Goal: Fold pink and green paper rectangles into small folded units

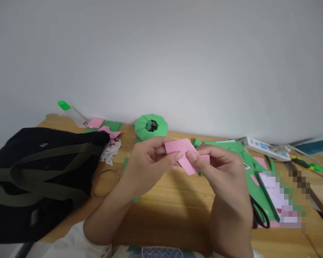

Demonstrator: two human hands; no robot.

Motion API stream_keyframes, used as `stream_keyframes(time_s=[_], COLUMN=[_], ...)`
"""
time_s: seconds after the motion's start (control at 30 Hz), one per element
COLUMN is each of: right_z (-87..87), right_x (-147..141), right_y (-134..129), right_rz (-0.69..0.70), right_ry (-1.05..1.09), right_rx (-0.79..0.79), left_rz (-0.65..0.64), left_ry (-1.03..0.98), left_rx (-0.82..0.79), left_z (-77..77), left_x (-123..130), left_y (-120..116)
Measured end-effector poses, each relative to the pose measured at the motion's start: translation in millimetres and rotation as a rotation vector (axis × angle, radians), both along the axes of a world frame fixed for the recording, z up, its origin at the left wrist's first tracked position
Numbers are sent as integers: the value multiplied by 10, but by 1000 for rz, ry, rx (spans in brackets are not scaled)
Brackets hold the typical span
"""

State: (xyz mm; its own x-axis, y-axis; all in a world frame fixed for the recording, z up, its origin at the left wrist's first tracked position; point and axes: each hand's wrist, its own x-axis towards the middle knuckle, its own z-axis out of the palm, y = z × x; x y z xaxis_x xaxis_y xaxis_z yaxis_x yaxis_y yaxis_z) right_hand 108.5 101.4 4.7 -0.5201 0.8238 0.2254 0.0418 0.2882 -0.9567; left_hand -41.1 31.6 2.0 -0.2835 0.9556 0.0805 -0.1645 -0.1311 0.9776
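A piece of folded pink paper (181, 146) is held up above the wooden table between my two hands. My left hand (153, 157) pinches its left part, thumb on top and fingers behind. From the right, my right hand (218, 161) grips it too, with the thumb pressed flat near the middle. Both thumbs lie close together on the paper. The fingers behind it are partly hidden. Beyond my left hand stands a round green folded-paper piece (161, 127) with a hole in its centre.
A black bag (43, 179) lies at the left, beside a ring-shaped band (104, 170) and white paper scraps (111, 152). At the right are green paper sheets (231, 145), scissors (261, 213), a phone (270, 190) and a power strip (266, 148). A wall rises behind the table.
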Motion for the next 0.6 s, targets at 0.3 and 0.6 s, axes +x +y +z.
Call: stream_keyframes(time_s=[0.3, 0.6], right_z=[-8, -70], right_x=[-26, -13], right_y=[29, 34], right_rz=[86, -95], right_ry=[84, 145], right_rx=[-28, -78], left_rz=[-24, -91], left_ry=[-71, -111], left_rx=[-11, 46], left_z=[16, 36], left_x=[-20, -46], left_y=[20, 25])
